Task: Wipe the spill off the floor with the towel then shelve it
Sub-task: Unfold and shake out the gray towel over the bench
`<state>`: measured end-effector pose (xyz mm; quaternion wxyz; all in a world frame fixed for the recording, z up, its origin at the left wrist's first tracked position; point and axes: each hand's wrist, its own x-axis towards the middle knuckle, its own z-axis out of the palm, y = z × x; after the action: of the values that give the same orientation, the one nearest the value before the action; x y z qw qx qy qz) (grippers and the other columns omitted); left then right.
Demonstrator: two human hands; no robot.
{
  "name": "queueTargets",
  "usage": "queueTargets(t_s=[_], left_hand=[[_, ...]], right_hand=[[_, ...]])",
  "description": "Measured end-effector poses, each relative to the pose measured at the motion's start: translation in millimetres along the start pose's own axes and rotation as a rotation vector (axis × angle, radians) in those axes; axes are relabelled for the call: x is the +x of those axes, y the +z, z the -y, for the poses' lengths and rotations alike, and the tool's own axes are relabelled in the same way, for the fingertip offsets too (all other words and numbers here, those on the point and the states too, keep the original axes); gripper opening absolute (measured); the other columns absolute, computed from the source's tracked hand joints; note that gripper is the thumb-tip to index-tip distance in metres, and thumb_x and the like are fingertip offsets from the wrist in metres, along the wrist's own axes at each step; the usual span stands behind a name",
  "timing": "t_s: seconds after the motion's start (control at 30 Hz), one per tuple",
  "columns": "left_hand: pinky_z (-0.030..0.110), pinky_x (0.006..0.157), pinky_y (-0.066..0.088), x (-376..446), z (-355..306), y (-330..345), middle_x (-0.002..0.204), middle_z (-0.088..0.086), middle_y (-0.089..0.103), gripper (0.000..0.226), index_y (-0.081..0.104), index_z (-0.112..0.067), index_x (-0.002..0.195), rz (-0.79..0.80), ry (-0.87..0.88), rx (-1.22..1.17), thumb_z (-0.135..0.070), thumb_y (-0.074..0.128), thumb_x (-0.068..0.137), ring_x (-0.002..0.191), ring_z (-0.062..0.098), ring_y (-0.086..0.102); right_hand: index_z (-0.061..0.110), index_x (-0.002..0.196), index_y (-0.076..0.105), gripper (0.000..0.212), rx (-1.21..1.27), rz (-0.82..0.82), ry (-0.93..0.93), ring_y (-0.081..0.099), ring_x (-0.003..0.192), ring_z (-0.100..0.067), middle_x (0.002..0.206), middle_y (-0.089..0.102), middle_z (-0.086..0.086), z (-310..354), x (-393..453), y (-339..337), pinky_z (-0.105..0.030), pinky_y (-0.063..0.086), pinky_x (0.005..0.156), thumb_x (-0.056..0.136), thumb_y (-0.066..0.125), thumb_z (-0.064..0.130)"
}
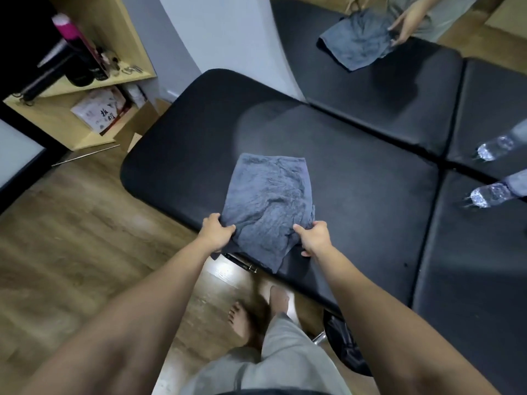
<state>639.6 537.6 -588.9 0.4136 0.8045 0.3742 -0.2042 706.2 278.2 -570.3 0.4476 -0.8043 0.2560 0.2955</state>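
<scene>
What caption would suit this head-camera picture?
Both hands, left hand and right hand, grip a grey towel on a black padded bench.

Towel [269, 203]: grey cloth, soft napped pile, matt, creased and rumpled across its surface.

Tabletop [356, 201]: black padded covering, leather-like, smooth with a dull sheen; light patches reflect on it. Seams divide the padded sections.

Floor [71, 223]: wood-grain planks, brown, smooth, low gloss, with a bright reflection just beneath the near edge of the tabletop.

Shelf [85, 138]: pale wood-look board, matt, smooth faces and plain edges.

Bottle [490, 193]: clear plastic, ribbed, glossy with sparkling highlights.

Trousers [273, 357]: light grey cloth, matt, softly folded.

Mirror [399, 67]: glossy surface above the tabletop, reflecting it and the towel.

Wall [228, 32]: flat grey-blue finish, matt.
</scene>
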Motion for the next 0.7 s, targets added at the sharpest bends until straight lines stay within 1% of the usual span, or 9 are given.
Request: queueTargets(t_s=[0.07, 0.13, 0.23, 0.3, 0.33, 0.4, 0.53, 0.63, 0.7], left_hand=[[0.048, 0.081, 0.060, 10, 1, 3, 0.122, 0.015, 0.062, 0.080, 0.049, -0.010, 0.135, -0.021, -0.038, -0.017, -0.046, 0.074, 0.068, 0.105, 0.038, 0.066], [0.038, 0.075, 0.057, -9, -18, -3, 0.108, 0.017, 0.067, 0.064, 0.052, -0.005, 0.128, -0.035, -0.057, -0.074, -0.035, 0.077, 0.078, 0.097, 0.037, 0.069], [0.029, 0.056, 0.044, -15, -31, -6, 0.083, 0.011, 0.065, 0.021, 0.065, -0.006, 0.088, -0.016, -0.060, -0.077, -0.024, 0.074, 0.088, 0.074, 0.028, 0.062], [0.029, 0.058, 0.045, -16, -32, -7, 0.074, 0.007, 0.061, 0.023, 0.062, -0.010, 0.074, 0.000, -0.050, -0.039, -0.022, 0.072, 0.091, 0.071, 0.025, 0.058], [0.030, 0.065, 0.047, -16, -32, -7, 0.076, 0.006, 0.062, 0.023, 0.061, -0.012, 0.073, -0.015, -0.034, -0.016, -0.021, 0.072, 0.091, 0.074, 0.025, 0.058], [0.030, 0.073, 0.044, -17, -31, -7, 0.079, 0.003, 0.061, 0.027, 0.055, -0.016, 0.069, -0.057, 0.000, 0.014, -0.019, 0.070, 0.092, 0.079, 0.024, 0.057], [0.028, 0.072, 0.037, -21, -34, -6, 0.080, 0.003, 0.054, 0.033, 0.045, -0.017, 0.068, -0.095, -0.032, -0.028, -0.018, 0.060, 0.097, 0.080, 0.025, 0.051], [0.030, 0.063, 0.038, -23, -33, -8, 0.079, 0.008, 0.050, 0.029, 0.044, -0.015, 0.072, -0.089, -0.110, -0.230, -0.019, 0.053, 0.099, 0.067, 0.025, 0.047], [0.031, 0.062, 0.039, -26, -35, -14, 0.083, 0.010, 0.052, 0.021, 0.049, -0.015, 0.079, -0.119, -0.123, -0.298, -0.020, 0.049, 0.100, 0.068, 0.024, 0.047]], right_hand=[[0.011, 0.111, 0.050, 0.046, 0.084, 0.031, 0.039, 0.052, 0.072, -0.025, 0.093, 0.055, -0.009, 5, 4, 5, -0.027, 0.046, 0.044, 0.085, 0.075, 0.038], [0.018, 0.105, 0.052, 0.029, 0.095, 0.038, 0.028, 0.049, 0.063, -0.021, 0.085, 0.054, -0.006, 10, 4, 7, -0.028, 0.043, 0.046, 0.088, 0.074, 0.028], [0.024, 0.091, 0.054, 0.022, 0.026, -0.021, -0.073, 0.055, 0.068, -0.024, 0.089, 0.064, -0.008, 13, 7, 5, -0.033, 0.048, 0.058, 0.085, 0.075, 0.021], [0.025, 0.094, 0.055, 0.025, -0.063, -0.039, -0.132, 0.060, 0.080, -0.027, 0.103, 0.068, -0.008, 9, 12, 3, -0.042, 0.056, 0.076, 0.082, 0.076, 0.023], [0.025, 0.099, 0.055, 0.027, -0.093, -0.030, -0.140, 0.061, 0.083, -0.027, 0.105, 0.068, -0.007, 5, 16, 4, -0.045, 0.057, 0.082, 0.081, 0.076, 0.025], [0.024, 0.102, 0.053, 0.032, -0.106, -0.007, -0.151, 0.061, 0.083, -0.027, 0.105, 0.068, -0.007, 4, 15, 6, -0.048, 0.056, 0.083, 0.080, 0.076, 0.028], [0.015, 0.097, 0.050, 0.030, -0.065, 0.010, -0.148, 0.061, 0.090, -0.025, 0.096, 0.061, -0.005, 10, 12, 8, -0.039, 0.053, 0.082, 0.083, 0.076, 0.015], [0.015, 0.078, 0.046, 0.023, -0.110, 0.033, -0.209, 0.055, 0.071, -0.022, 0.073, 0.054, -0.004, 16, 12, 5, -0.036, 0.050, 0.075, 0.082, 0.067, 0.006], [0.013, 0.081, 0.049, 0.015, -0.057, -0.021, -0.314, 0.047, 0.065, -0.018, 0.067, 0.048, 0.002, 28, 10, -2, -0.030, 0.043, 0.072, 0.087, 0.059, 0.003]])
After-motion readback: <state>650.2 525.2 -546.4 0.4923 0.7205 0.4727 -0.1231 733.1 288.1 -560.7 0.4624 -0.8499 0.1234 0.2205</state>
